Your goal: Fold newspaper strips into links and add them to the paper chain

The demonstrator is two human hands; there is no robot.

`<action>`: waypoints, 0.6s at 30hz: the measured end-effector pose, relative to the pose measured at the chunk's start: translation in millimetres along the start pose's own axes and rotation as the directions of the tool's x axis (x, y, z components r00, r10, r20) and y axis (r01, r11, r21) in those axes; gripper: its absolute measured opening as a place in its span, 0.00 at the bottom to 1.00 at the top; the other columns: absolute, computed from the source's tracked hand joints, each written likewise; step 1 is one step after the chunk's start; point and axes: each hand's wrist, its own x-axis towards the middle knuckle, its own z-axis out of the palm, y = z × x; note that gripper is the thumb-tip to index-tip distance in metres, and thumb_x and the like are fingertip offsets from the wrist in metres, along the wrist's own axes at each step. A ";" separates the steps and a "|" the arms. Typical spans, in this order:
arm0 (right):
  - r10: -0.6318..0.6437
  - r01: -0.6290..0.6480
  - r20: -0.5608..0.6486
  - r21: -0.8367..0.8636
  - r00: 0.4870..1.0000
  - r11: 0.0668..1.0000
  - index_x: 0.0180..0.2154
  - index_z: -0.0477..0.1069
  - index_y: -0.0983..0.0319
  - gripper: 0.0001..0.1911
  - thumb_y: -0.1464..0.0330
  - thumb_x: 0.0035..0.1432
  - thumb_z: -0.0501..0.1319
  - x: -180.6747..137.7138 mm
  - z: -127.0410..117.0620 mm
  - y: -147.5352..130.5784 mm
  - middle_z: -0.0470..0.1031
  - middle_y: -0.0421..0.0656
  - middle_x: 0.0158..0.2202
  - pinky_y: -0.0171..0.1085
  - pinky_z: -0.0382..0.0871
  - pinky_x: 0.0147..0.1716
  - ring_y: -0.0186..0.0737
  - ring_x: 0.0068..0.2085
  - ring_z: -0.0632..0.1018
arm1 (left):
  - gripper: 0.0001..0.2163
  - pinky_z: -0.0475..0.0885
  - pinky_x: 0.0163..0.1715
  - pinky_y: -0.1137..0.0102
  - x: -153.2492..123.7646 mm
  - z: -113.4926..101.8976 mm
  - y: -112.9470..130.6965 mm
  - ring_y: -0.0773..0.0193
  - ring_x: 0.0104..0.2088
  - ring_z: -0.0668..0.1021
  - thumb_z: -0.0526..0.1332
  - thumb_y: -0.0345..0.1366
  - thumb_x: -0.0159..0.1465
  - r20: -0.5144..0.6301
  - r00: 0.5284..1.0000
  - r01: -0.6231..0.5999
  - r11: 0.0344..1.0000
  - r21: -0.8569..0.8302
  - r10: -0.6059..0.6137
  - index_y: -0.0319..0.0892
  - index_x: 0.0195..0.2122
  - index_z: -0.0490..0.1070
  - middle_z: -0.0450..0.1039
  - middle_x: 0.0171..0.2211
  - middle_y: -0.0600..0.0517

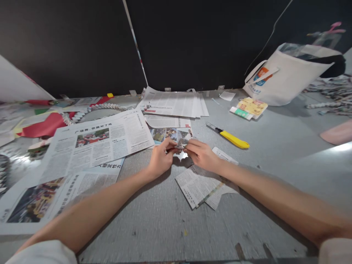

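Paper (180,145) pinched by left hand (161,158) and right hand (202,155).

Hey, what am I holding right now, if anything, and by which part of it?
A small piece of paper: your left hand pinches its left end, your right hand its right end.

held paper (180,145) is left of the cutter (233,139), before stacked newspapers (173,99)
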 end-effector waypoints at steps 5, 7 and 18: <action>-0.020 0.020 -0.005 -0.004 1.000 1.000 0.35 0.69 0.60 0.13 0.72 0.76 0.55 0.0 -0.9 1.3 0.68 0.43 0.33 0.39 0.68 0.35 0.43 0.36 0.72 | 0.14 0.81 0.40 0.71 -3.9 0.2 -3.1 0.64 0.37 0.86 0.57 0.20 0.59 -0.044 0.991 -0.124 0.991 0.057 0.126 0.42 0.41 0.75 0.83 0.36 0.52; -0.036 0.036 -0.004 -0.029 0.999 0.999 0.35 0.70 0.60 0.13 0.72 0.76 0.55 -0.5 -1.0 0.2 0.69 0.44 0.33 0.40 0.69 0.35 0.44 0.36 0.72 | 0.16 0.80 0.38 0.72 -4.4 -0.3 -4.5 0.64 0.36 0.86 0.57 0.19 0.58 -0.044 0.989 -0.136 0.988 0.068 0.139 0.42 0.41 0.76 0.83 0.35 0.52; -0.054 0.052 -0.031 -0.074 0.998 0.996 0.39 0.72 0.60 0.10 0.73 0.75 0.55 -4.1 -1.2 -4.7 0.71 0.46 0.34 0.42 0.72 0.35 0.45 0.36 0.74 | 0.12 0.77 0.34 0.73 -5.7 0.0 1.6 0.64 0.34 0.85 0.59 0.20 0.60 -0.022 0.986 -0.164 0.983 0.077 0.166 0.42 0.37 0.75 0.82 0.32 0.52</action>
